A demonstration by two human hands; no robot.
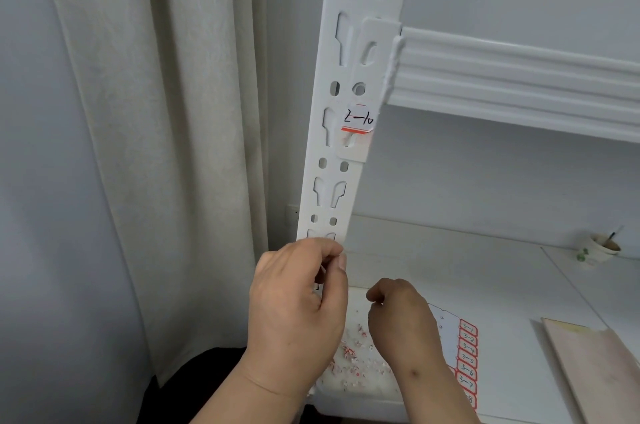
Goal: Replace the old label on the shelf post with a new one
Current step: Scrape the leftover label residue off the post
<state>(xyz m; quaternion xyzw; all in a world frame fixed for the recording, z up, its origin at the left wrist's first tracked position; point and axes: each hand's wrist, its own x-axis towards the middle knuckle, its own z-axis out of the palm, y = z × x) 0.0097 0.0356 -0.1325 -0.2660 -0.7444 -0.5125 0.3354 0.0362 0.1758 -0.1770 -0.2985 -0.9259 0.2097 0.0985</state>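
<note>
The left hand was raised in front of the white shelf post, its fingers curled inward and the thumb pressed against the forefinger. Something thin and pale showed between them, but it was too small to make out, so whether it pinched a scrap or nothing could not be told. The hand covered the lower stretch of the post, hiding the slots there.

Well above that hand, a label sat on the post, marked in handwriting that read roughly "2-10", with a red stripe along its lower edge. Just under it a torn bit of red-and-white paper clung to the post; its edges were ragged and hard to read.

The right hand hung lower and to the right of the left one, knuckles toward the camera, fingers curled under. What lay inside them was hidden, so its hold could not be judged.

Beneath both hands, paper scraps lay scattered on the white shelf board. Just right of the right wrist lay a label sheet, partly covered by the forearm; red-bordered labels numbered 3-2 through 3-7 were legible, the rest cut off. Far to the right stood a paper cup, blurred.
</note>
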